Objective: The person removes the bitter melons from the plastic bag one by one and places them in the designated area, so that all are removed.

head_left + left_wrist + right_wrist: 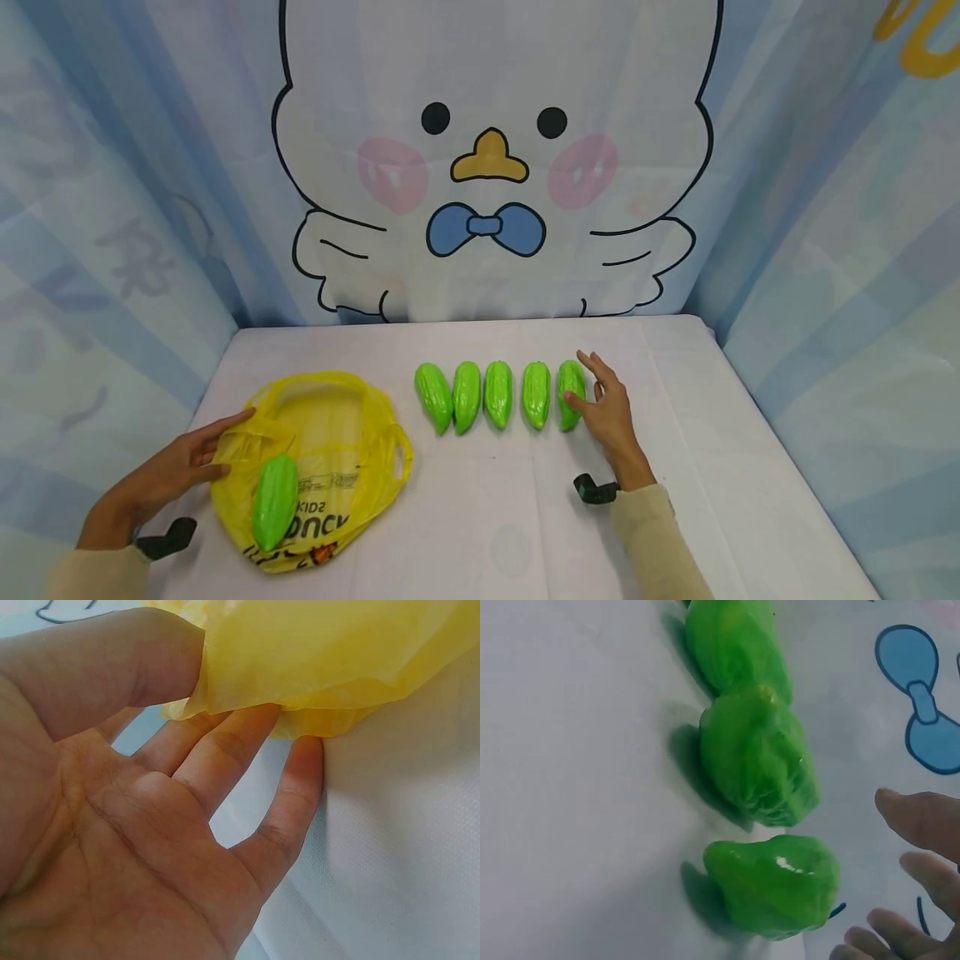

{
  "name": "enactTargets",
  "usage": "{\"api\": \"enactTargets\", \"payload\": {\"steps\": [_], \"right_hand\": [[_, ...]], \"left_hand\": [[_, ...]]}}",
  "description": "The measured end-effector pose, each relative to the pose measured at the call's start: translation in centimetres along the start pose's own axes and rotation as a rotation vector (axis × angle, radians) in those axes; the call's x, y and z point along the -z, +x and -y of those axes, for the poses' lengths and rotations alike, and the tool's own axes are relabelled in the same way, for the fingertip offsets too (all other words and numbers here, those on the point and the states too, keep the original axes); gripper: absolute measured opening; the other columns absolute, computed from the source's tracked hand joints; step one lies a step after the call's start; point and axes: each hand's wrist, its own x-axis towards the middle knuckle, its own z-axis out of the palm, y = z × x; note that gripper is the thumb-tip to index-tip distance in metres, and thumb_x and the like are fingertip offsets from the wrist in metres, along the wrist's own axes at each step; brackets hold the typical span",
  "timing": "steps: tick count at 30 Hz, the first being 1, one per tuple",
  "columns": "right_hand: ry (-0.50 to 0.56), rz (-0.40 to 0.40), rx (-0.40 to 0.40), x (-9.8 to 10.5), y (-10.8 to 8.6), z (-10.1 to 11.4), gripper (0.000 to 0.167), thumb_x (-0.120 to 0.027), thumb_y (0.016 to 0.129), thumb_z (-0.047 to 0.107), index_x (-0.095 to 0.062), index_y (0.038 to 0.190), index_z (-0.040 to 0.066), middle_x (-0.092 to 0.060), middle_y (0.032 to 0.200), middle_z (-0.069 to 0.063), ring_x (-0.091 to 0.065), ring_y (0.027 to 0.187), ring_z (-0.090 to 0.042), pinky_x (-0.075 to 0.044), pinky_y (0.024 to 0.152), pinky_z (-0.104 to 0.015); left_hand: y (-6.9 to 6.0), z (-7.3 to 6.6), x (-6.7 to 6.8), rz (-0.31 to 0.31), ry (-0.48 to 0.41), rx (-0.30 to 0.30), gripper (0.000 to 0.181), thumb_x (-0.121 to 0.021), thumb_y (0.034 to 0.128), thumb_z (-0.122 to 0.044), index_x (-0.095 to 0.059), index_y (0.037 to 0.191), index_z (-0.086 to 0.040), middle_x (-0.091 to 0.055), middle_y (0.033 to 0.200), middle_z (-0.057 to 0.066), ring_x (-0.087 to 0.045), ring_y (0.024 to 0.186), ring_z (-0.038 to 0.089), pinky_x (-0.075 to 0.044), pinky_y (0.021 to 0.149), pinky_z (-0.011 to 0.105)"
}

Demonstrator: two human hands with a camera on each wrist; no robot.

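Note:
A yellow plastic bag (330, 442) with dark printing lies spread on the left of the table. My left hand (180, 458) holds its left edge, the thumb in front of the film and fingertips (304, 754) behind it. One glossy green toy vegetable (276, 502), shaped like a bitter melon, lies at the bag's near left part; whether in or on it I cannot tell. Several matching ones stretch in a row to the right. My right hand (611, 417) reaches over the row's rightmost toy vegetable (571, 392), fingers spread. In the right wrist view, its fingers stand apart from the nearest toy vegetable (780, 885).
The white-covered table (480, 517) meets a printed curtain (487, 275) with a cartoon bird at the back. More pale blue cloth (817, 333) hangs on both sides. Black wrist cameras (596, 489) sit on both arms.

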Motion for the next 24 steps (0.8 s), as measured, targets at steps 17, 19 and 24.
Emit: {"api": "enactTargets", "payload": {"steps": [17,19,24], "right_hand": [[0.105,0.055,0.212,-5.0,-3.8,5.3,0.084,-0.084,0.090,0.002,-0.047,0.162,0.020,-0.032,0.173,0.001,-0.022,0.165,-0.020,-0.025,0.131,-0.047],[0.126,0.073,0.227,-5.8,-4.3,5.7,0.086,-0.085,0.089,0.001,-0.045,0.163,0.019,-0.032,0.173,0.001,-0.022,0.164,-0.020,-0.025,0.131,-0.046],[0.178,0.117,0.248,-7.8,-5.2,6.7,0.088,-0.086,0.088,0.002,-0.044,0.163,0.020,-0.034,0.172,0.003,-0.023,0.164,-0.018,-0.025,0.131,-0.046]], "left_hand": [[0.0,0.0,0.0,-0.023,0.051,0.002,0.076,-0.057,0.1107,-0.016,-0.013,0.173,-0.016,-0.016,0.173,0.017,-0.048,0.121,-0.024,-0.052,0.092,0.014],[0.0,-0.1,0.0,-0.023,0.049,0.002,0.076,-0.057,0.1106,-0.016,-0.013,0.173,-0.016,-0.019,0.172,0.011,-0.048,0.121,-0.024,-0.052,0.092,0.014],[-0.1,-0.1,0.0,-0.014,0.024,-0.003,0.077,-0.058,0.1104,-0.015,-0.013,0.173,-0.016,-0.030,0.156,-0.023,-0.050,0.121,-0.022,-0.053,0.093,0.014]]}}
